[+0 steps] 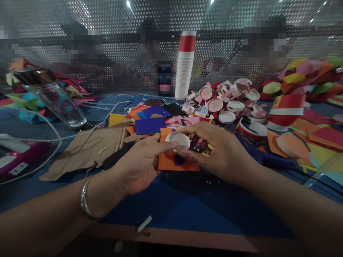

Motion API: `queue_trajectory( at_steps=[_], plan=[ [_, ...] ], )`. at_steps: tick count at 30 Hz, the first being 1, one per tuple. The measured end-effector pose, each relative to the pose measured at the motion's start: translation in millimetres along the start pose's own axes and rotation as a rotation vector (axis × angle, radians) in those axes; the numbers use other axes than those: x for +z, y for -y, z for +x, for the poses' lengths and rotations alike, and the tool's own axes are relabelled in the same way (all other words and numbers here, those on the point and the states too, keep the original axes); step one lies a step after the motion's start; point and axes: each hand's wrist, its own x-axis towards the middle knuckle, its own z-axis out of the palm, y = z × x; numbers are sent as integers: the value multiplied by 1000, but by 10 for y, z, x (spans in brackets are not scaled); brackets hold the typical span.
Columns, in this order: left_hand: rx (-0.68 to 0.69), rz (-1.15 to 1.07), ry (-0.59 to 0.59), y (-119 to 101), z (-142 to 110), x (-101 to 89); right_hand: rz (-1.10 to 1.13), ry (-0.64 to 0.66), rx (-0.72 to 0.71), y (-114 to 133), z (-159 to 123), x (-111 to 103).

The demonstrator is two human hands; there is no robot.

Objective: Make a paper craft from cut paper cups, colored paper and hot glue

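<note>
Above the blue table, a small round white piece that looks like a cut paper-cup bottom (183,140) lies against an orange sheet of paper (164,163). My left hand (138,162) is closed on the orange sheet's left side, its thumb pressing on the white piece. With thumb and fingers, my right hand (221,151) grips the white piece by its right edge. A dark blue patch shows on the orange sheet just below the white piece. The left fingers behind the sheet are hidden.
Coloured paper scraps (150,125) and corrugated cardboard (88,150) lie beyond my hands. Cut cup bottoms (227,117) are heaped right of a tall paper-cup stack (184,71). A glass bottle (60,100) leans at left near white cables. A red-and-white cup (286,110) stands right.
</note>
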Motion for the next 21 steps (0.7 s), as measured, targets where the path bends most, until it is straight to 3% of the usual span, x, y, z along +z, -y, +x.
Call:
queue_trajectory(
  at_steps=[12, 21],
  plan=[
    [48, 11, -31, 9, 32, -21, -17, 9, 13, -11, -13, 0],
    [165, 159, 51, 56, 95, -112, 40, -27, 72, -37, 1, -59]
  ],
)
